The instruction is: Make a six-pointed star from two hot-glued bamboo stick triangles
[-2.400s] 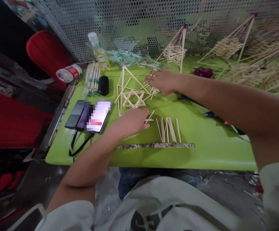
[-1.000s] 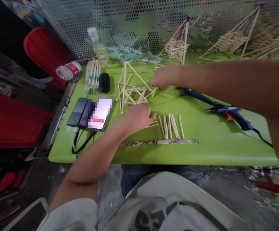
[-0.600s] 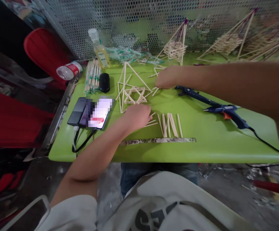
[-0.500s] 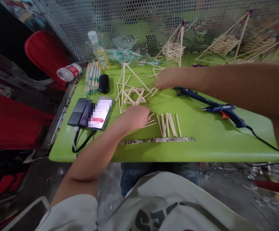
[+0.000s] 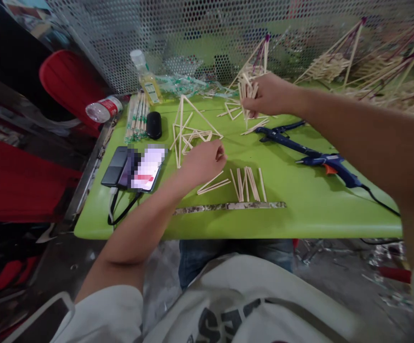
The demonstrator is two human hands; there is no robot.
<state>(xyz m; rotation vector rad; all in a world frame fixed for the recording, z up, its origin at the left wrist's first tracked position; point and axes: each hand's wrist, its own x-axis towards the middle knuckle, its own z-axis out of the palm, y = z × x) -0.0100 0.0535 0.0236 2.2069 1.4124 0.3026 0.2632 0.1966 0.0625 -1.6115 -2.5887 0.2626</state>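
Note:
My right hand (image 5: pixel 269 95) is closed around a bundle of thin wooden sticks (image 5: pixel 245 93), lifted over the far side of the green table. Curled fingers on my left hand (image 5: pixel 207 159) hide whatever may be inside them. Just beyond that hand lies a triangular stick frame (image 5: pixel 203 116) with a star-like stick frame beside it, partly covered by the hand. A few loose sticks (image 5: pixel 216 186) rest below my left hand. To their right, several sticks (image 5: pixel 252 185) are lined up along a patterned strip (image 5: pixel 249 206).
A blue glue gun (image 5: pixel 335 164) with a cord lies at right. Left are a phone (image 5: pixel 149 166), a power bank (image 5: pixel 116 166), a black case (image 5: pixel 154 125), wrapped sticks (image 5: pixel 137 116) and a bottle of yellow liquid (image 5: pixel 150 85). Pyramid-shaped stick models (image 5: pixel 330 64) line the mesh panel.
My right hand has risen from the table with the stick bundle now visible in it. My left hand has shifted up slightly, away from the loose sticks.

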